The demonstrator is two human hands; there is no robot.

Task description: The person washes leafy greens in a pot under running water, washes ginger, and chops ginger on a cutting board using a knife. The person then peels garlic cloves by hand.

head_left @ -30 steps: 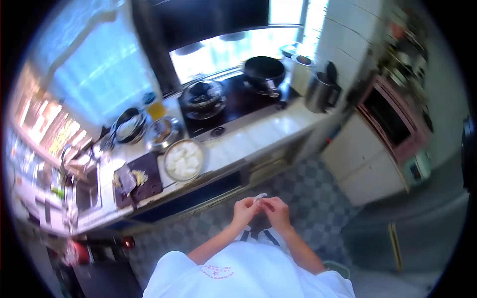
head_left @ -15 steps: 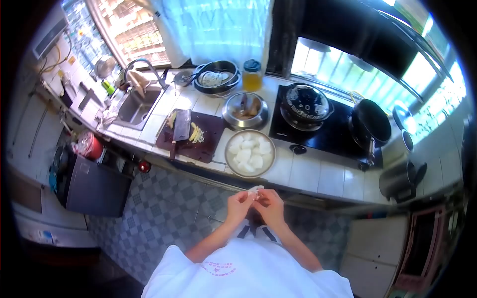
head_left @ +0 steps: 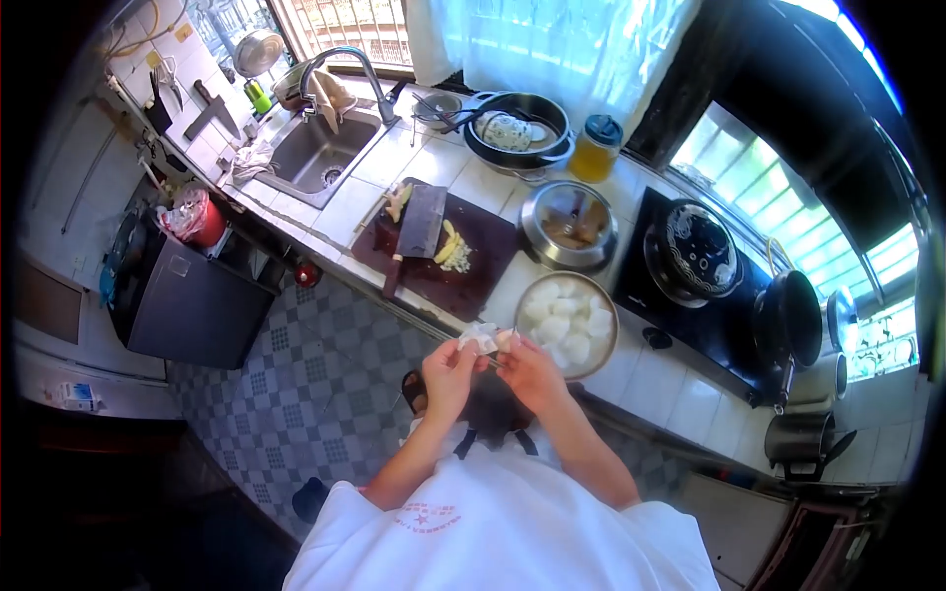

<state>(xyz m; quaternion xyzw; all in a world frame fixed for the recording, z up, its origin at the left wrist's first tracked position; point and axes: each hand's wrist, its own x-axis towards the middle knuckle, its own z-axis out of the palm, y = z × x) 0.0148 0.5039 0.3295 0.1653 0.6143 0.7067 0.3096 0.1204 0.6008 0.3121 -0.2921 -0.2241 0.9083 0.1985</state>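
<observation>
Just in front of the counter edge, my left hand (head_left: 450, 374) is closed on white, papery-skinned garlic (head_left: 479, 339). My right hand (head_left: 532, 372) pinches a small pinkish-white piece, apparently a garlic clove (head_left: 506, 341), close beside it. Fingers partly cover both pieces. Beyond the hands lies a dark red cutting board (head_left: 478, 286) bearing a cleaver (head_left: 422, 222), a ginger piece (head_left: 398, 201) and chopped pale bits (head_left: 454, 258). To the right of the hands stands a round bowl (head_left: 613, 340) filled with white chunks (head_left: 567, 320).
Behind the bowl is a steel pot (head_left: 530, 231) with brown pieces. A lidded pot (head_left: 695, 251) and a wok (head_left: 788, 315) sit on the black cooktop (head_left: 641, 286). The sink (head_left: 325, 158) is at back left, beside a jar of yellow liquid (head_left: 593, 153).
The view has turned left, so the counter shifts right and tilts. My hands are now higher in view, nearer the board, and more of the white garlic shows between them.
</observation>
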